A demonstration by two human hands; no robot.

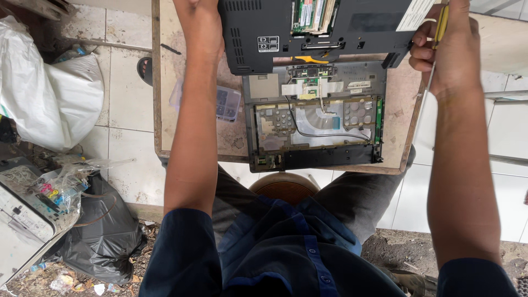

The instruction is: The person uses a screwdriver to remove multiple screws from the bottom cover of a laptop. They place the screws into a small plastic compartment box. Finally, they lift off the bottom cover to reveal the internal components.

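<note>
A small worn wooden table (165, 82) is seen from above, with a black laptop bottom case (264, 33) lifted at 12 o'clock. Its open bay shows green memory modules (311, 14).

Left hand (195, 8): mostly cut off by the top edge; the forearm runs up to the case's left side at 11 o'clock. Whether the fingers are closed on the case cannot be told.

Right hand (448, 47): at 1 o'clock, clenched around a yellow-handled screwdriver (441, 25), with the knuckles against the case's right corner beside a white label (415, 14).

Below the lifted case, at centre, the laptop's opened chassis (316, 124) lies flat on the table, its metal plate, black cable and ribbon connectors exposed. Its lower edge overhangs the table's near edge slightly.

At 9 o'clock of the chassis, a clear plastic parts box (226, 103) rests on the table.

Off the table at 9 o'clock a white plastic sack (55, 93) is noted; at 7 o'clock, a black bag (102, 231) and a printer (19, 220) lie on the ground.
</note>
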